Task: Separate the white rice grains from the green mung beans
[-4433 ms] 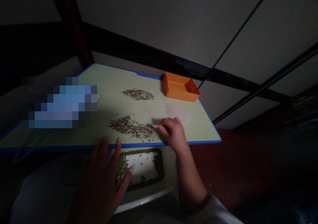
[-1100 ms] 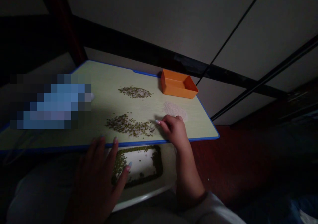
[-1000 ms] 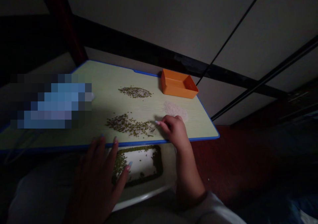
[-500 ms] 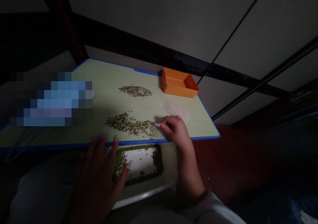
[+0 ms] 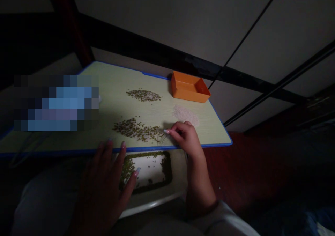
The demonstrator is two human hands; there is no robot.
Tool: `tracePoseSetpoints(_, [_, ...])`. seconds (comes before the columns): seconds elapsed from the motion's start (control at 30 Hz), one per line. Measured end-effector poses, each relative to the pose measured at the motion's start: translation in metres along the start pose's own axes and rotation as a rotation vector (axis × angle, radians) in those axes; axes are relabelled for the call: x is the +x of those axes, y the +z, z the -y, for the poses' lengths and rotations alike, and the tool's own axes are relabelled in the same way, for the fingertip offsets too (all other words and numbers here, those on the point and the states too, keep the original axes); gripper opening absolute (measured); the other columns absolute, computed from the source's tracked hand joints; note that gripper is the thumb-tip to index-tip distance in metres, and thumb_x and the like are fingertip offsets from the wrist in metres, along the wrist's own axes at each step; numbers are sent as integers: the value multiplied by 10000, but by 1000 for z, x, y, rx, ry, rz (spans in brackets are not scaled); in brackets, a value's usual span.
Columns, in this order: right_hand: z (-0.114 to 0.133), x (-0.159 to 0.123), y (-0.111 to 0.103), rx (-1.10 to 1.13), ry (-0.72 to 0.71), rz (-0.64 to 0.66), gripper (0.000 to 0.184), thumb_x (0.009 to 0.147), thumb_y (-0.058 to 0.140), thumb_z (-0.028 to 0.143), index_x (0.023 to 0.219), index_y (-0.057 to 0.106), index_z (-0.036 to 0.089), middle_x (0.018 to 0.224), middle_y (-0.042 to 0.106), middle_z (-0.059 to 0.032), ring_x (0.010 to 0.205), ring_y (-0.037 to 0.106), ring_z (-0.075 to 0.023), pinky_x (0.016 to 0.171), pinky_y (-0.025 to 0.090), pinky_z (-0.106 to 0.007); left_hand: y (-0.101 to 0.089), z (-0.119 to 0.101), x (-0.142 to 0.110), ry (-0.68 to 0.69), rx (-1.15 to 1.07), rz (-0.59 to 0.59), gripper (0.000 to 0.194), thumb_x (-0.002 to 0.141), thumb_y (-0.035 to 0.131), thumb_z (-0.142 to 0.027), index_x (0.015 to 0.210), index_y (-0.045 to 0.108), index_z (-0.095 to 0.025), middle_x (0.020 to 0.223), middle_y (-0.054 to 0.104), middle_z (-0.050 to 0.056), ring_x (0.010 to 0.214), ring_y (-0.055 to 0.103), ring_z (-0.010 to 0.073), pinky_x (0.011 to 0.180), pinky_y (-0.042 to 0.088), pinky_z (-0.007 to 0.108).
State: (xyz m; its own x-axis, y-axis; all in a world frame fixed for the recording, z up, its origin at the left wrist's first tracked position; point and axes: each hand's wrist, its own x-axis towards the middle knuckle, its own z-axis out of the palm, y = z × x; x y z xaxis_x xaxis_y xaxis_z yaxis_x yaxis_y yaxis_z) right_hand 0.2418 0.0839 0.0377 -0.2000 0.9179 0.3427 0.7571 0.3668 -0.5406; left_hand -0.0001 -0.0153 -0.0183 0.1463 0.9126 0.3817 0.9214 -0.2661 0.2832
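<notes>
My right hand [image 5: 184,136] is in a pinch at the right end of the near pile of mixed green beans and pale grains [image 5: 137,129]. Below its fingertips shows a thin, clear, curved edge, too faint to name. My left hand [image 5: 107,180] is spread with nothing in it, at the table's near edge. Its thumb reaches over a pale tray [image 5: 154,197], which has green beans [image 5: 128,169] heaped along its sides and a few scattered on its white bottom. Just beyond my right hand lies a pile of pale grains [image 5: 185,113].
The light yellow table [image 5: 214,133] has a blue rim. A second mixed pile [image 5: 143,95] lies farther back. An orange open box [image 5: 191,95] stands at the back right, near the wall panels. On the left, a blue object [image 5: 70,98] is blurred out by pixels.
The few beans near the table edge below my right fingertips no longer show there. Both hands keep almost the same place and shape; the whole view has shifted slightly.
</notes>
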Motion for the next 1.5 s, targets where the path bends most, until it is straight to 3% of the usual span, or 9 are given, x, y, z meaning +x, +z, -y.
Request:
tracePoseSetpoints(0.2, [7,0,2,-40,-35,28,279,940,659,370,712,644,211,657,666,24,670,570,-146,791,363,-282,-1,0,0,9,15,-16,784,916,448,-426,1577,46,-296,1657,207,212,1529,226,449,1137,362,681])
tracePoseSetpoints(0.47, [-1,4,0,-129,92,-94,248,924,671,335,718,627,205,600,610,32,584,513,-138,747,350,-286,-3,-1,0,3,3,-5,737,919,454,-433,1561,148,-238,1630,243,244,1535,211,443,1158,344,668])
tracePoseSetpoints(0.63, [8,0,4,-23,22,-52,278,939,647,334,692,618,208,573,586,37,592,521,-138,721,359,-268,-5,-2,1,10,22,12,697,916,464,-418,1528,236,-173,1594,288,281,1528,225,448,1154,350,660])
tracePoseSetpoints(0.77, [10,0,6,-104,17,-30,235,923,672,326,724,636,206,602,612,31,617,545,-141,757,356,-276,-4,-2,2,15,11,1,684,911,478,-411,1510,280,-149,1592,293,291,1522,236,458,1155,348,658])
tracePoseSetpoints(1.0, [2,4,3,-207,136,-68,236,934,643,322,732,624,203,620,635,9,578,529,-140,688,332,-267,-1,2,0,37,7,-37,713,902,498,-407,1530,241,-187,1599,292,269,1512,259,456,1135,380,655])
tracePoseSetpoints(1.23, [4,6,4,-203,163,-87,266,945,622,334,714,606,205,621,642,-2,566,509,-143,640,312,-262,0,1,2,43,9,-42,703,900,504,-397,1520,265,-165,1581,311,286,1506,267,464,1127,391,663])
tracePoseSetpoints(1.5, [-1,3,5,24,99,-41,279,913,659,348,682,596,204,545,560,47,519,472,-112,602,327,-247,-2,2,1,42,10,-40,742,905,495,-408,1550,194,-199,1585,309,275,1504,277,463,1107,413,669])
